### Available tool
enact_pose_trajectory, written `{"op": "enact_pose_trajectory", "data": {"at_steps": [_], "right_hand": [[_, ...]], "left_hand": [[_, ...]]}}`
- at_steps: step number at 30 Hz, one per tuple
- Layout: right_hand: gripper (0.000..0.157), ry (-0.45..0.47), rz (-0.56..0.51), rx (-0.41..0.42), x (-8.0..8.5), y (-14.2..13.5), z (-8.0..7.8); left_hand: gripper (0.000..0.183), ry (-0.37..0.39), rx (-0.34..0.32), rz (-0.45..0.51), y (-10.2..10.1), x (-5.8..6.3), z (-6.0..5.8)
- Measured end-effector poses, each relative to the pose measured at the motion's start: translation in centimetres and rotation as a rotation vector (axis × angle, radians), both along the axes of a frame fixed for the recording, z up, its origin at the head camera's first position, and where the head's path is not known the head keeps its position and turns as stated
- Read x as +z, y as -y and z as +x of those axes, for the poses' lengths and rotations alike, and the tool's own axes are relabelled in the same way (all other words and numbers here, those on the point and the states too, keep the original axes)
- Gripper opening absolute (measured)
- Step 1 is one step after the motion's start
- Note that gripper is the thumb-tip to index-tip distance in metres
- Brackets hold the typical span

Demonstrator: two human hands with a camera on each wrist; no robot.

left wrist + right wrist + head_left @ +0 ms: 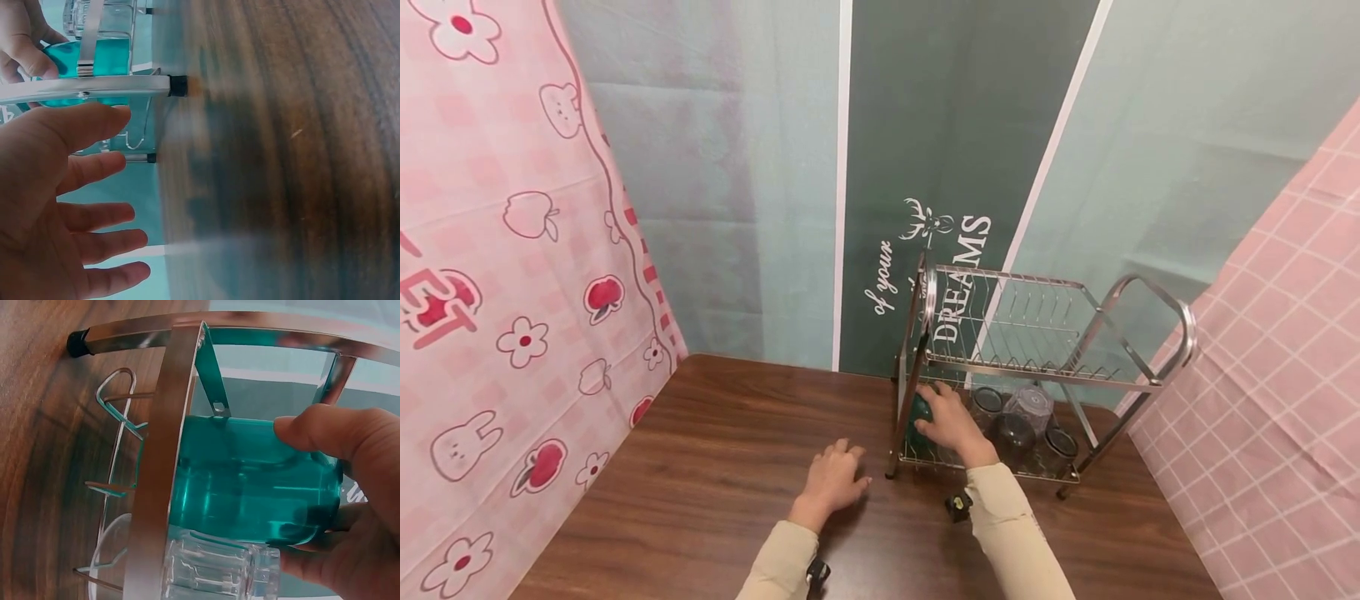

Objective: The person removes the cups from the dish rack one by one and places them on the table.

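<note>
A teal glass (256, 487) stands on the lower tier of a two-tier metal dish rack (1052, 372), at its left end. My right hand (951, 423) reaches into that tier and grips the glass, thumb on one side and fingers on the other, as the right wrist view shows. My left hand (833, 478) is empty, held near the table to the left of the rack, its fingers spread in the left wrist view. Beside the teal glass is a clear ribbed glass (206, 565).
More glasses share the lower tier: a clear glass (1032, 406) and several dark ones, including a dark glass (1061, 443) at the right. The upper tier (1022, 312) has wire slots. The wooden table (730, 442) meets hanging cloths at the back and sides.
</note>
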State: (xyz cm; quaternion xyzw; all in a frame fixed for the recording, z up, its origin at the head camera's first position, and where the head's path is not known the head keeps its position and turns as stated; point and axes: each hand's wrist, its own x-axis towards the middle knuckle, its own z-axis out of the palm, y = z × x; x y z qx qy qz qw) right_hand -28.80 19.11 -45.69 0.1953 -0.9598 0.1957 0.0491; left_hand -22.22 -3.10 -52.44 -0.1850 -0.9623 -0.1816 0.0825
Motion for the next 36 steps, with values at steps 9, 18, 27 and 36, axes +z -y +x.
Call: {"op": "enact_pose_trajectory", "data": {"at_steps": [9, 18, 27, 36], "right_hand": [[0.058, -0.033, -0.097, -0.053, 2.4, 0.2, 0.7], [0.061, -0.013, -0.124, -0.125, 4.0, 0.1, 2.0], [0.062, -0.079, -0.219, -0.198, 4.9, -0.3, 4.9], [0.061, -0.074, -0.322, -0.275, 4.5, -0.7, 7.1]], "left_hand": [[0.045, -0.053, -0.014, 0.031, 0.7, 3.3, 0.0], [0.043, -0.068, -0.019, 0.086, 0.9, 4.7, 0.8], [0.039, -0.106, -0.022, 0.260, 1.2, 3.9, 2.7], [0.043, -0.030, -0.040, 0.499, 1.4, 2.8, 3.5]]}}
